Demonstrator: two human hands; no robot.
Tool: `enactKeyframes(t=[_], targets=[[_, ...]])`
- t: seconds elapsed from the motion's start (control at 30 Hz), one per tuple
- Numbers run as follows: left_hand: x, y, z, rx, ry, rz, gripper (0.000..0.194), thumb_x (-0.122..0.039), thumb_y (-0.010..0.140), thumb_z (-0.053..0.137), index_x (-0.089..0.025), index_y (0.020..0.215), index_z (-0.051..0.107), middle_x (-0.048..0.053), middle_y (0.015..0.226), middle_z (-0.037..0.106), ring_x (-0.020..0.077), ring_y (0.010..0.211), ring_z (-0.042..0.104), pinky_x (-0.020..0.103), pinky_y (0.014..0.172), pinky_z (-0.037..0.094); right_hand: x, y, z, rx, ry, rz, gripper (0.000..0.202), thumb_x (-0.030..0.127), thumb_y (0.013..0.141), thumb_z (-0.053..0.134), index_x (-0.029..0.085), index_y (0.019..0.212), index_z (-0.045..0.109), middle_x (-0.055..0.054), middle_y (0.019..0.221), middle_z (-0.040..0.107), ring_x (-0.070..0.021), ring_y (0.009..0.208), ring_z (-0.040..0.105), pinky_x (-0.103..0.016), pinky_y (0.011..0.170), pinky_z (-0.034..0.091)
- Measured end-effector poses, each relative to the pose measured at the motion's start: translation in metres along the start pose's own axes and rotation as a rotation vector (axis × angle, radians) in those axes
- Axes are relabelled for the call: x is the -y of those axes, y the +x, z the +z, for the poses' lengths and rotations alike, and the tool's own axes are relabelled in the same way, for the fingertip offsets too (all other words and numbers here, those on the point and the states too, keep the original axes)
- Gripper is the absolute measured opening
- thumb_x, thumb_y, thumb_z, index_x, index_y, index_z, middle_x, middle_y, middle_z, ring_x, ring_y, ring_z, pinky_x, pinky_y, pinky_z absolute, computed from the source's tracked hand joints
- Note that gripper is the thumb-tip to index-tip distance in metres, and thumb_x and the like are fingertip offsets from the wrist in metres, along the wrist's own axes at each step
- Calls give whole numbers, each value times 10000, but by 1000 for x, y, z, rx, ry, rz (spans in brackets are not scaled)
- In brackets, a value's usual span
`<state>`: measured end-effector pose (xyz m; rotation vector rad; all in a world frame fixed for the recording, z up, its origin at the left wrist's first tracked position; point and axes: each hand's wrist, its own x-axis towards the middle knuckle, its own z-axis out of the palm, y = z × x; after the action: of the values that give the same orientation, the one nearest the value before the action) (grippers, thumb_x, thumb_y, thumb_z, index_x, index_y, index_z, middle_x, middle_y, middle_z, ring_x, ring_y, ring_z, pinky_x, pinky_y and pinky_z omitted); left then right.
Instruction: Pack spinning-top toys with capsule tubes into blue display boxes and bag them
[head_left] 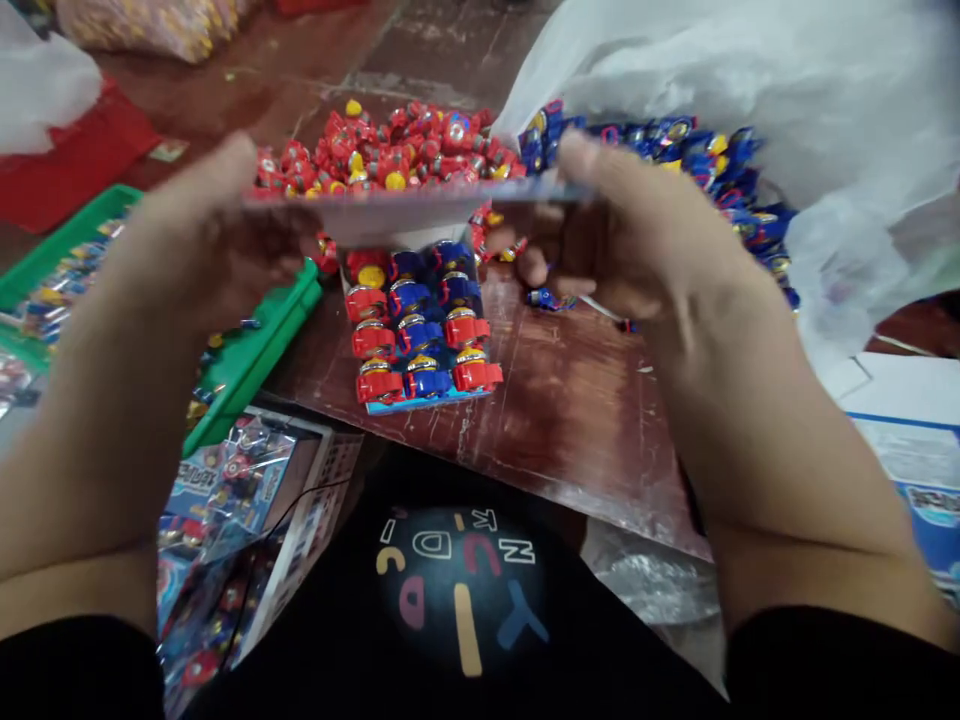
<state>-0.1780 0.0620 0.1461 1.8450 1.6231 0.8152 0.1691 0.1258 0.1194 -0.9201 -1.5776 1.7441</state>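
Observation:
My left hand [199, 225] and my right hand [622, 220] grip opposite ends of a flat card flap [420, 212], seen nearly edge-on, thumbs above and fingers below. Both hands are blurred by motion. Below the flap, a small display box [427, 404] stands on the table, packed with rows of red toys [373, 340] and blue toys [420, 335] that have yellow and silvery parts. The flap seems to join the box's back wall, though the joint is hard to make out. A loose blue toy [551, 299] lies under my right fingers.
Behind the flap are heaps of red toys [397, 145] and blue toys [705, 150], beside white plastic sheeting [697, 60]. At left sits a green tray [262, 350] of small pieces. A crate [330, 480] of bagged toys stands below the reddish table [585, 400]. Printed cartons [915, 470] are at right.

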Motion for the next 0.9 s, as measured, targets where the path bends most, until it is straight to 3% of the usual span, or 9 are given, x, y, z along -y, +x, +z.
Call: enactKeyframes(t=[0.1,0.2,0.27,0.37,0.5,0.6,0.7,0.77,0.9], targets=[[-19,26,-9,5,-277,-144,750,-512,1104,123,-28,1606,398,155,1399,666,441,1373,544,569,941,481,23,32,1,-49,84,48,463,691,876,658,234,931,711,-56,1077,791,-95,543,559,-267,335,223],[-24,29,-10,-47,-361,-275,716,-507,1083,261,-6,1548,476,141,1412,673,441,1397,518,543,982,479,25,37,0,-52,75,81,511,686,989,489,217,981,692,-34,1057,798,-65,544,578,-245,344,240],[-23,23,-7,-68,-400,-316,678,-495,1066,327,-4,1476,552,136,1396,689,422,1378,557,514,994,498,22,32,1,-51,93,103,503,663,1001,486,206,985,694,-26,1036,798,-57,558,597,-231,353,252],[-18,18,-4,-65,-431,-256,658,-466,1094,254,7,1426,568,148,1393,681,393,1380,575,490,1003,507,18,25,4,-64,104,48,545,713,985,505,205,960,699,-39,1030,791,-66,547,592,-220,347,261],[0,27,-1,-12,-376,-118,872,-689,1077,117,-15,1364,591,186,1329,703,311,1256,680,435,985,580,9,34,6,-40,118,-131,598,784,963,487,223,1054,672,-58,1034,763,-120,563,629,-231,330,241],[25,36,12,-72,-81,50,623,-550,1090,322,-64,1344,619,148,1206,757,217,1036,734,390,915,601,-12,53,7,-31,-236,-310,521,662,968,584,193,1182,660,-82,1077,760,-165,731,693,-264,474,444],[51,45,35,-69,304,208,373,-367,964,587,-131,1215,728,120,1181,780,265,1051,721,445,992,567,-30,78,17,61,-911,-422,382,403,973,644,161,1266,684,-124,1207,749,-260,1059,706,-390,867,564],[65,52,47,8,510,242,373,-367,947,607,-146,1214,745,129,1213,774,306,1103,712,476,1049,537,-34,96,28,132,-1192,-373,371,338,1000,598,175,1322,682,-132,1298,724,-307,1174,682,-436,948,541],[78,68,52,308,629,270,451,-295,988,538,-177,1412,639,109,1366,709,276,1250,665,415,1136,484,-29,124,45,250,-1380,-330,427,303,1039,542,203,1449,611,-127,1452,644,-323,1286,636,-427,964,533]])
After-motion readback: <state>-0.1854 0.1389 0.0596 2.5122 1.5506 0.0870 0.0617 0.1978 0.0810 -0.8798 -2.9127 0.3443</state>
